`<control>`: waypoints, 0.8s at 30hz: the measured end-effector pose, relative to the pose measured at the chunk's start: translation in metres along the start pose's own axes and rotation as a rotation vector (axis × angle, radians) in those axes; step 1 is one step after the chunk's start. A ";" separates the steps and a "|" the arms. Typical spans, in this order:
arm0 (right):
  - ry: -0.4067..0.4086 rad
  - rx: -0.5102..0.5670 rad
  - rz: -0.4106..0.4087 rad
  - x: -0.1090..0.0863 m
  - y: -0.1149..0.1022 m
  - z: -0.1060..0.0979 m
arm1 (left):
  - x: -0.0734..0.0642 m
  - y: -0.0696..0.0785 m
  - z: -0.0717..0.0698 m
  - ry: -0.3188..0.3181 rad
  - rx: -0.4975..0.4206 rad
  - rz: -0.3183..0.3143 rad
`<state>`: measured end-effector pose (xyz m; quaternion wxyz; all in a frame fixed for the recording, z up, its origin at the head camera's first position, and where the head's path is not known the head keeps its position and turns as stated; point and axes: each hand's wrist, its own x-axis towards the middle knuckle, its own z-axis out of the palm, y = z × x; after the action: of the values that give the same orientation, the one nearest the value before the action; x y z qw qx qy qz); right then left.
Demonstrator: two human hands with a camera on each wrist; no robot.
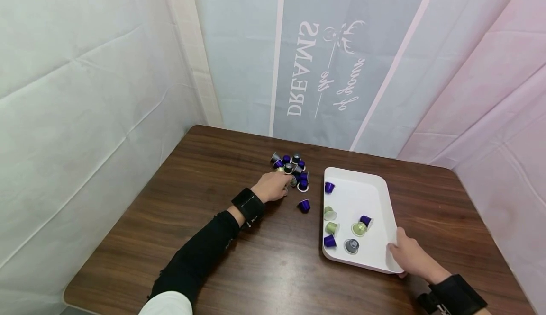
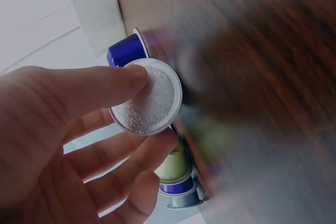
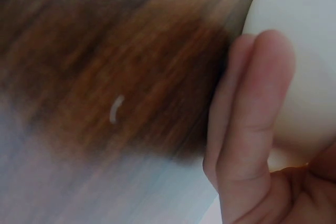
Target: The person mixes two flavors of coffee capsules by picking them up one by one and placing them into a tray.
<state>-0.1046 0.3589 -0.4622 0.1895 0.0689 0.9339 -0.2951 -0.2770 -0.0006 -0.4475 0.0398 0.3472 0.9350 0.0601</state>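
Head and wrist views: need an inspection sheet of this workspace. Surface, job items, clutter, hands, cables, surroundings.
Surface: brown wood-grain table.
Job items: white tray bearing purple, green and grey capsules; mixed capsule pile left of it; loose purple capsule on the table between them.
Clutter: nothing seen.
Left hand: at the pile, pinching a foil-lidded capsule.
Right hand: gripping the tray's near right corner.
Cables: nothing seen.
Surroundings: pale fabric backdrop behind the table, with DREAMS lettering; black wrist straps on both arms.
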 end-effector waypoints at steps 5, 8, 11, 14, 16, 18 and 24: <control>-0.004 -0.006 0.006 0.001 0.001 0.000 | 0.000 -0.002 0.002 -0.029 -0.020 0.006; -0.006 -0.007 0.009 0.001 0.001 0.000 | 0.000 -0.002 0.003 -0.043 -0.013 0.009; -0.008 -0.011 0.009 0.001 0.000 0.000 | 0.000 -0.001 0.003 -0.052 -0.015 0.019; -0.009 -0.017 0.010 0.002 0.000 0.000 | 0.000 -0.001 0.003 -0.050 -0.026 0.030; -0.009 -0.018 0.011 0.002 0.000 0.000 | 0.000 -0.001 0.003 -0.040 -0.033 0.035; -0.008 -0.019 0.011 0.002 0.000 0.000 | -0.001 -0.001 0.003 -0.015 -0.038 0.044; 0.003 -0.020 0.004 0.002 0.001 0.001 | 0.000 0.006 -0.004 0.060 -0.051 0.082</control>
<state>-0.1057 0.3594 -0.4647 0.1894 0.0692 0.9370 -0.2853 -0.2739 0.0039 -0.4427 0.0179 0.3822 0.9189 0.0959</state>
